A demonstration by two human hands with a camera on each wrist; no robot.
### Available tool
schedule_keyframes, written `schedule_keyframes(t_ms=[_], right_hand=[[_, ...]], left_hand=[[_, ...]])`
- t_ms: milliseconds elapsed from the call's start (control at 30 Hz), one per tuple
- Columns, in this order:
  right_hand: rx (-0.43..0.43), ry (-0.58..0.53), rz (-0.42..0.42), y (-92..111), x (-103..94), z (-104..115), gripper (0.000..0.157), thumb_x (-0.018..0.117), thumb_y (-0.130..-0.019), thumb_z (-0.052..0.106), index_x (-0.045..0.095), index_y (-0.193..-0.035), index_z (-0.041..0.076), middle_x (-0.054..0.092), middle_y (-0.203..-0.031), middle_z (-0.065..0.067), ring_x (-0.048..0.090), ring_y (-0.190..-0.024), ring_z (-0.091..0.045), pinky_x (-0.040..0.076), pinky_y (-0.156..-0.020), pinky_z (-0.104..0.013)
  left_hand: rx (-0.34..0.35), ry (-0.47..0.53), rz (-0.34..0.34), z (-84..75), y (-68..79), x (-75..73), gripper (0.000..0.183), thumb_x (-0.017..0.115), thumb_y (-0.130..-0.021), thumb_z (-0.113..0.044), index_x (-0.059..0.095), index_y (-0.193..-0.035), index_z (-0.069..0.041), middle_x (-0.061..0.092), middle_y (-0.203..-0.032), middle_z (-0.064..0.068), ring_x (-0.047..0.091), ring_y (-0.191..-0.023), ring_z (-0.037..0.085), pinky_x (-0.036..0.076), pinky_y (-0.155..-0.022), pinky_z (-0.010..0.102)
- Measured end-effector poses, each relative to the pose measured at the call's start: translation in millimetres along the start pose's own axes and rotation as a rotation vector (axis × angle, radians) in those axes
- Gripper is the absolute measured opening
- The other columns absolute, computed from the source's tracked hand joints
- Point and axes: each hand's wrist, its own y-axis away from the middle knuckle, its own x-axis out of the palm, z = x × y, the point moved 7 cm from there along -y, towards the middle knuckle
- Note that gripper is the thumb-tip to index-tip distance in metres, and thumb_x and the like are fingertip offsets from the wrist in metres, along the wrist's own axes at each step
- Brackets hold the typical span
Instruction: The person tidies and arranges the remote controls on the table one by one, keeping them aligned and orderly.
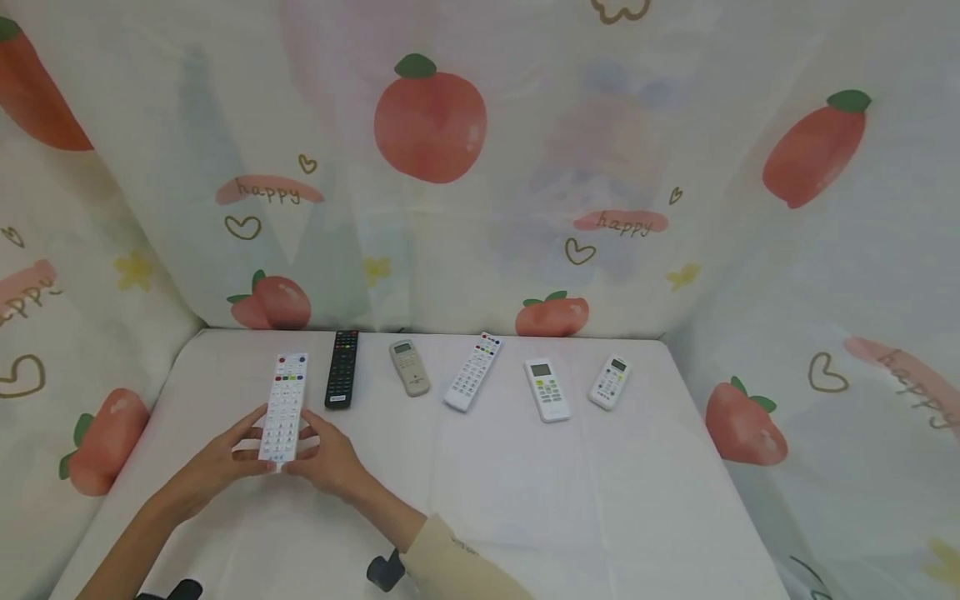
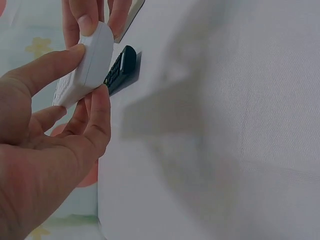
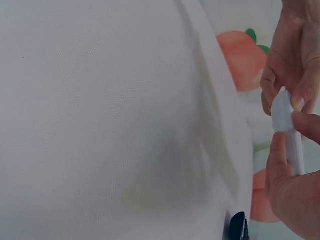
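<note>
Tabletop [image 1: 660, 500] stretches wide right of fingers [image 2: 50, 69] gripping a seemingly raised remote [image 1: 283, 407]

Held remote [image 1: 283, 408]: button print too small to read, back hidden in head view. Left hand [image 1: 213, 462], right hand [image 1: 333, 458]: some fingertips hidden behind it. Sleeve [image 1: 457, 565] cut by bottom edge. Black remote [image 3: 237, 227] cut by bottom edge, right wrist view. Table [image 1: 540, 500]: near edge out of frame.

Remote [image 1: 283, 407] between hands [image 1: 330, 454] — five others [image 1: 473, 372] rightward on table [image 1: 517, 492]
</note>
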Motion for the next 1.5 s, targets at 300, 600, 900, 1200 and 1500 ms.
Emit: schedule_keyframes(t_ms=[300,600,900,1200,1500], right_hand=[[0.038,-0.036,-0.010,13,-0.9,-7,0.085,0.081,-0.081,0.002,0.041,-0.153,0.023,0.055,-0.105,0.007,0.059,-0.081,-0.002,0.051,-0.069,-0.019],[0.053,-0.060,-0.016,22,2.9,-15,0.086,0.081,-0.080,0.001,0.041,-0.152,0.024,0.054,-0.103,0.007,0.060,-0.080,-0.004,0.052,-0.068,-0.020],[0.069,-0.056,-0.018,31,11.2,-21,0.086,0.081,-0.079,-0.001,0.040,-0.153,0.016,0.053,-0.101,0.009,0.059,-0.077,-0.003,0.051,-0.067,-0.018],[0.074,-0.033,-0.045,39,23.5,-28,0.085,0.083,-0.077,-0.002,0.041,-0.151,0.011,0.054,-0.099,0.008,0.059,-0.076,-0.002,0.051,-0.066,-0.017],[0.094,-0.035,-0.047,43,37.8,-41,0.083,0.082,-0.077,-0.003,0.042,-0.148,0.008,0.052,-0.095,0.011,0.057,-0.072,-0.001,0.051,-0.066,-0.018]], left_hand=[[-0.053,-0.044,0.006,1.8,3.5,7.1,0.101,0.078,-0.087,-0.014,0.009,-0.161,-0.010,0.039,-0.137,0.026,0.057,-0.109,0.034,0.052,-0.089,0.046],[-0.070,-0.063,0.014,7.4,7.4,13.1,0.103,0.081,-0.084,-0.015,0.012,-0.161,-0.010,0.041,-0.134,0.024,0.057,-0.105,0.032,0.054,-0.086,0.043],[-0.102,-0.083,0.036,17.4,15.6,15.9,0.104,0.081,-0.083,-0.014,0.012,-0.160,-0.006,0.042,-0.134,0.025,0.057,-0.106,0.031,0.054,-0.085,0.042],[-0.134,-0.103,0.041,30.2,23.0,17.5,0.103,0.083,-0.081,-0.016,0.017,-0.159,-0.004,0.043,-0.134,0.024,0.057,-0.105,0.030,0.053,-0.082,0.041],[-0.154,-0.133,0.049,43.2,25.9,19.6,0.102,0.084,-0.078,-0.016,0.020,-0.156,0.000,0.047,-0.132,0.026,0.059,-0.101,0.028,0.052,-0.080,0.040]])
